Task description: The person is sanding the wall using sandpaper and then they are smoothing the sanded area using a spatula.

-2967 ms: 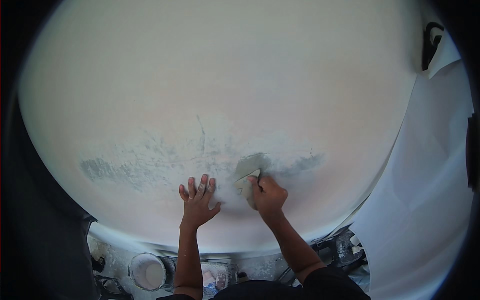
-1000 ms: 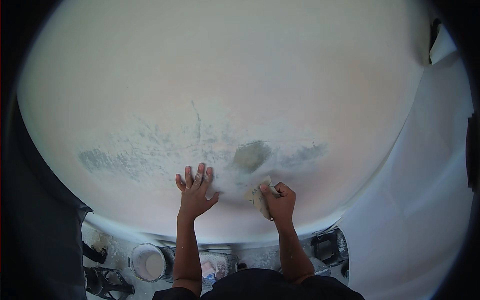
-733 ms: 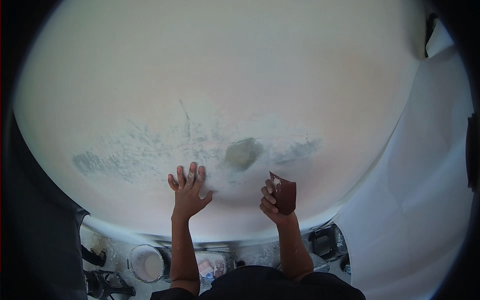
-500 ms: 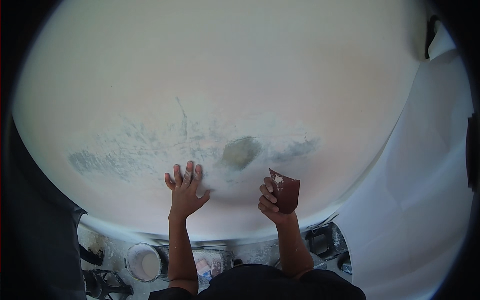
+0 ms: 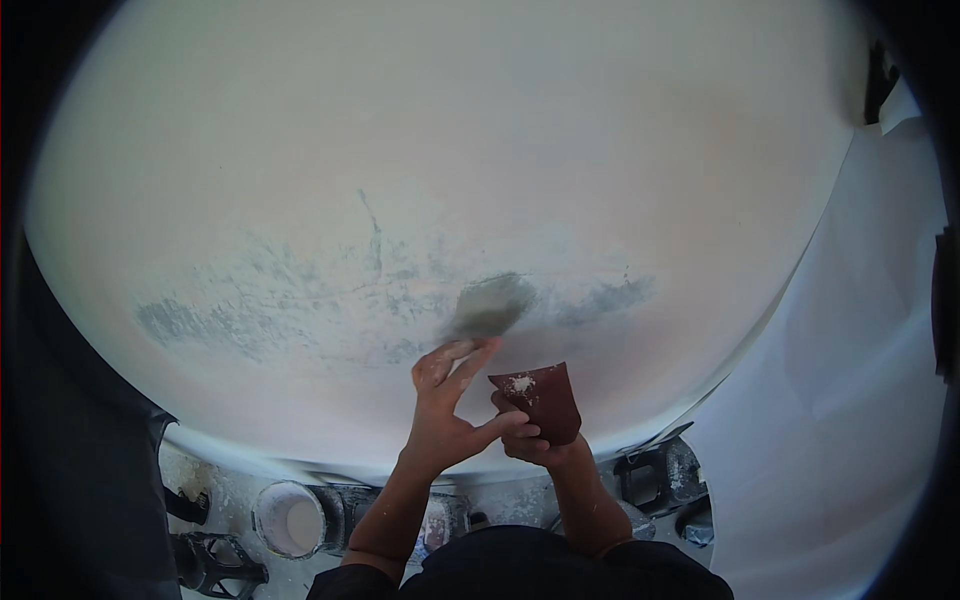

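Since approx. 0.5 s ago, L hand (image 5: 445, 425) has come up off its flat, spread pose and over to the R, and R hand (image 5: 530, 447) w/ its sheet has shifted a bit L, so the 2 hands are now close together. L hand is loosely spread: thumb stretched out to the R, fingers bent & partly blurred nr the lower edge of the grey patch. Its thumb tip overlaps the R fingers in view; can't tell if they touch. Can't tell either if its fingertips touch the panel.

R hand pinches 1 red-brown abrasive sheet (image 5: 550, 410), coated side up, fingers curled round its L edge. Sheet is just below & R of the grey patch, and 1 small heap of pale dust (image 5: 522, 384) sits nr its upper L corner.

Beyond: 1 big pale curved panel (image 5: 500, 130) w/ 1 roundish grey patch (image 5: 497, 303), plus 2 main dark smudges, 1 far L (image 5: 185, 322) & 1 to the R (image 5: 612, 296), w/ fainter scuffs btwn. Below the panel edge: 1 whitish bucket (image 5: 280, 498) and 2 black frames, 1 on the L (image 5: 195, 560), 1 on the R (image 5: 690, 478). 1 white sheet of covering (image 5: 820, 380) hangs along the R side.
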A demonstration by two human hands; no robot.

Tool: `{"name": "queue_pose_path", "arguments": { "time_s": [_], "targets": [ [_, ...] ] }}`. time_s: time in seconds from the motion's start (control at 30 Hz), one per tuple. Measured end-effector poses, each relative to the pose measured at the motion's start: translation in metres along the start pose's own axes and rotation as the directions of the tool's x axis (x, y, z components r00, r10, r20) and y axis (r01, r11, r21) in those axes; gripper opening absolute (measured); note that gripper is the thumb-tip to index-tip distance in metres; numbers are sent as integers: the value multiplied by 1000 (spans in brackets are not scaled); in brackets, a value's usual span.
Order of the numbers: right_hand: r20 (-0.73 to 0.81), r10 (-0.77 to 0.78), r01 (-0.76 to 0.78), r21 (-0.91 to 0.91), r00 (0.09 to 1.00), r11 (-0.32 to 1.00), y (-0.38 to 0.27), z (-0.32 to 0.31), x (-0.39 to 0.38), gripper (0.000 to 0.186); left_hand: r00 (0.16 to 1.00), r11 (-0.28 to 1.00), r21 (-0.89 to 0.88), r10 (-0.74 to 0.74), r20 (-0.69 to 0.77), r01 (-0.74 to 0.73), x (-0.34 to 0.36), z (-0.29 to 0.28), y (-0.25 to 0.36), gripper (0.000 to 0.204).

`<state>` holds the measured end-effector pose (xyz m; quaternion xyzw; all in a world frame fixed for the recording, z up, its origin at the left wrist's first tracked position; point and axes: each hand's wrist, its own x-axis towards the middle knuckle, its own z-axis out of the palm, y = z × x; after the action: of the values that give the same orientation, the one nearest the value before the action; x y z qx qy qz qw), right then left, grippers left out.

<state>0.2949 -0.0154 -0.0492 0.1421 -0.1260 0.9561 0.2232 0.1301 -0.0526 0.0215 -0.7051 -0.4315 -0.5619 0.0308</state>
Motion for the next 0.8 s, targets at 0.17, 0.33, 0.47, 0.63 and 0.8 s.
{"name": "queue_pose_path", "arguments": {
  "time_s": [0.17, 0.33, 0.47, 0.63, 0.8],
  "targets": [
    [110, 90, -88, -29, 990, 996, 5, 0, 7, 47, 908, 799, -467, -223, 356, 379, 2, 14, -11, 32],
    [-108, -547, -132, -991, 830, -4, -27, 16, -24, 42, 809, 594, -558, -337, 481, 579, 1, 18, -14, 27],
    [-191, -659, 22, -953, 728, 301, -41, 57, -23, 35, 853, 783, -405, -288, 435, 471, 9, 15, -19, 31],
    [-4, -648, 3, -1000, 761, 9, -25, 61, -1, 25, 814, 437, -687, -324, 482, 581, 22, 10, -2, 36],
    [60, -718, 132, -990, 694, 45, -18, 60, 6, 18, 772, 323, -706, -350, 530, 631, 11, 10, -9, 29]
  ]
}}
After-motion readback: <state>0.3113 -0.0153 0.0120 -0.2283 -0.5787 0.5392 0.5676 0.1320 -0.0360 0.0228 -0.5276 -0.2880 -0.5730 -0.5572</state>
